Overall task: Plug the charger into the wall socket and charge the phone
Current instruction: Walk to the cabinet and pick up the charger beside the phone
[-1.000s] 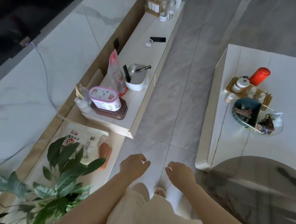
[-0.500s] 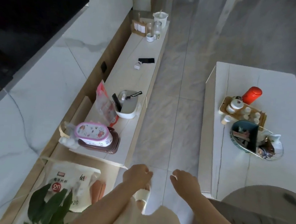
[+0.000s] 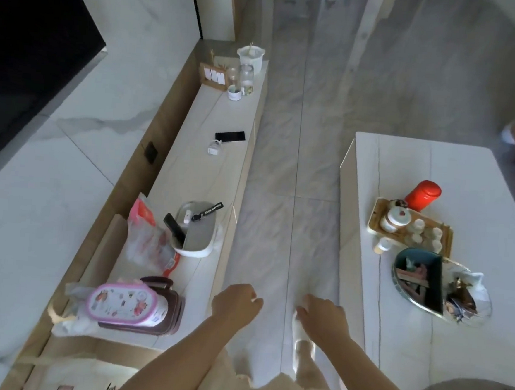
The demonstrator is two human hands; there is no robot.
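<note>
phone [image 3: 230, 136] flat crosswise; charger [image 3: 213, 147] beside, maybe touching

One phone [image 3: 230, 136], one white charger [image 3: 213, 148], one dark wall socket [image 3: 151, 152]. One red canister [image 3: 423, 195], one wooden tray [image 3: 380, 210] with about six small cups, one white tub [image 3: 196, 241], one pink-rimmed box [image 3: 122, 302]. Two hands: left [image 3: 234, 303], right [image 3: 324, 319], both empty.

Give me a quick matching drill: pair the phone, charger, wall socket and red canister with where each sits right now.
Things:
1. phone
2. charger
3. wall socket
4. red canister

Places:
A. on the wood panel behind the long cabinet
B. on the coffee table, beside the tea tray
C. flat on the cabinet top, dark screen up
D. on the cabinet top, just nearer than the phone

Pairs: 1-C, 2-D, 3-A, 4-B
</note>
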